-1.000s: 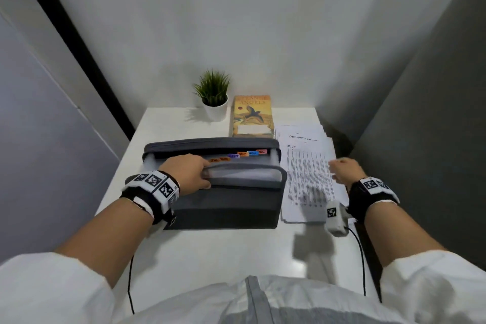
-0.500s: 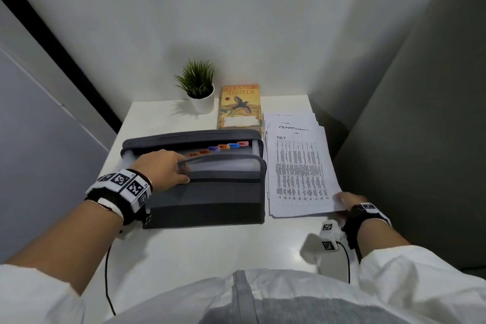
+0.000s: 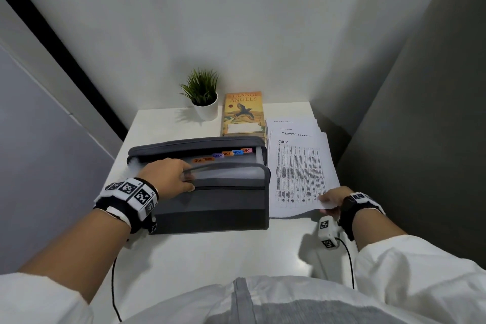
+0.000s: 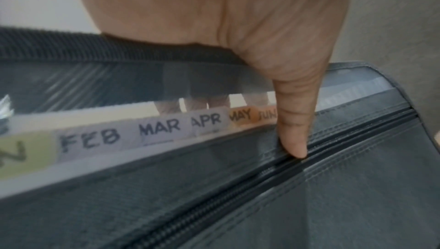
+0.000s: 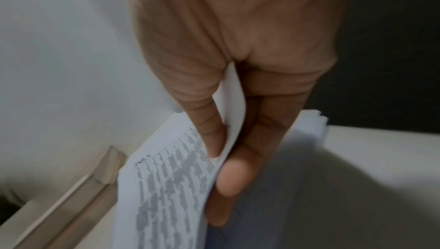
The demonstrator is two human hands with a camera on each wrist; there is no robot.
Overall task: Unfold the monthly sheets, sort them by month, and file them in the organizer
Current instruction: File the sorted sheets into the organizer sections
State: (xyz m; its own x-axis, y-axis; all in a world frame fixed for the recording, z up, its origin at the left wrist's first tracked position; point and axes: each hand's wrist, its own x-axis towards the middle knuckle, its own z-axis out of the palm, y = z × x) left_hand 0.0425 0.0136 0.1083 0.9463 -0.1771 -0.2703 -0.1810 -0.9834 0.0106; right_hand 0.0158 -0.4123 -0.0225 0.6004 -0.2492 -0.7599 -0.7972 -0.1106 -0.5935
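Note:
A grey zip organizer lies open on the white table, its month tabs showing; the left wrist view reads FEB to JUN on the tabs. My left hand grips the organizer's front flap, fingers inside behind the clear pocket and thumb on the outer zip seam. To its right lies a stack of printed sheets, the JULY sheet on top. My right hand pinches the near right corner of that sheet between thumb and fingers, lifting the corner off the stack.
A small potted plant and an orange book stand at the back of the table. Grey partition walls close in on both sides. A cable runs off each wrist over the near table edge.
My right hand drew back from the middle of the stack to its near right corner and took hold of the top sheet. The left hand stayed on the organizer flap.

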